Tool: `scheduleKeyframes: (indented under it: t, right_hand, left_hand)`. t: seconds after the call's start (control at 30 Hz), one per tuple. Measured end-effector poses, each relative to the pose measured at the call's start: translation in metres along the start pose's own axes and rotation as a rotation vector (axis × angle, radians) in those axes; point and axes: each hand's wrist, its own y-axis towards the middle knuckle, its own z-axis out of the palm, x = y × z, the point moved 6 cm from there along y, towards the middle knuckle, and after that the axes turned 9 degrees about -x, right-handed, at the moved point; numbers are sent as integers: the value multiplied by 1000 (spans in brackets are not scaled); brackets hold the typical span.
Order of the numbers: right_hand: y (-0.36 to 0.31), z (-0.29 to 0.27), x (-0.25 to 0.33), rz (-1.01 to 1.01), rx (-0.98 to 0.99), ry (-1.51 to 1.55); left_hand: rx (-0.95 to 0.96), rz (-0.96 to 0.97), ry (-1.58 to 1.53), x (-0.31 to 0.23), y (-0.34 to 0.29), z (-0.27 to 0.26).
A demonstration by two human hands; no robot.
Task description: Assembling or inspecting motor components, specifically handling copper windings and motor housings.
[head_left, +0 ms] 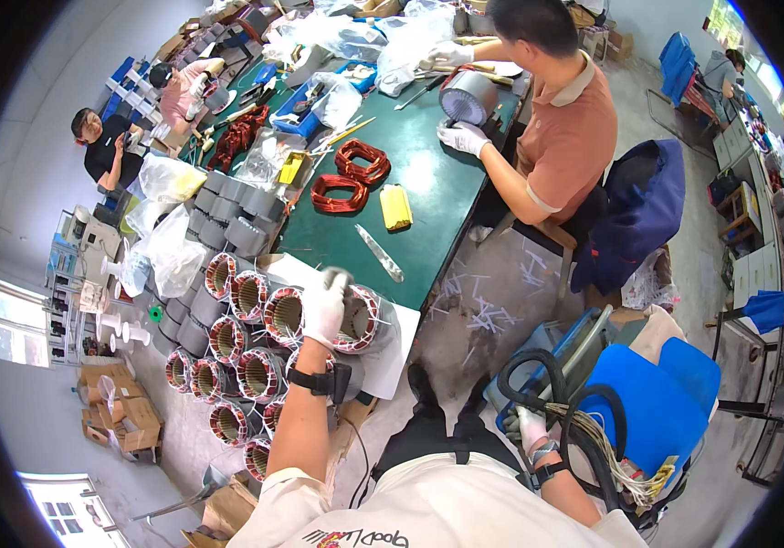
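My left hand (325,310), in a white glove, is over the left edge of a motor stator (357,321) with red-and-white laced windings. Its greyish fingertips are blurred, and their grip is unclear. That stator stands on a pale board (398,342) at the near table corner. My right hand (529,426), also gloved, is low on the right, fingers curled beside a thick black hose (520,363) and a bundle of pale lead wires (606,449). What it grips is hidden. Several wound stators (259,374) stand close together left of my left forearm.
On the green table (319,242) lie copper coils (363,162), a yellow pack (396,208) and a clear-wrapped strip (379,253). A co-worker (567,119) handles a grey stator (469,98) at the right side. Blue bins (652,388) stand right; white strips (488,315) litter the floor.
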Motion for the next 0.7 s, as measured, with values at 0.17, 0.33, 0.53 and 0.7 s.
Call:
scheduleKeyframes:
  t: [0.17, 0.33, 0.53, 0.7]
  right_hand:
    - [1, 6, 8, -32, -44, -57]
    - [-7, 13, 16, -19, -56, -6]
    - [-3, 18, 14, 8, -85, 35]
    - [-10, 24, 21, 4, -98, 58]
  left_hand:
    - [13, 107, -131, -71, -7, -5]
    - [-167, -184, -398, -14, 3, -66]
    - [48, 406, 704, 27, 4, -14]
    - [302, 228, 778, 40, 39, 17]
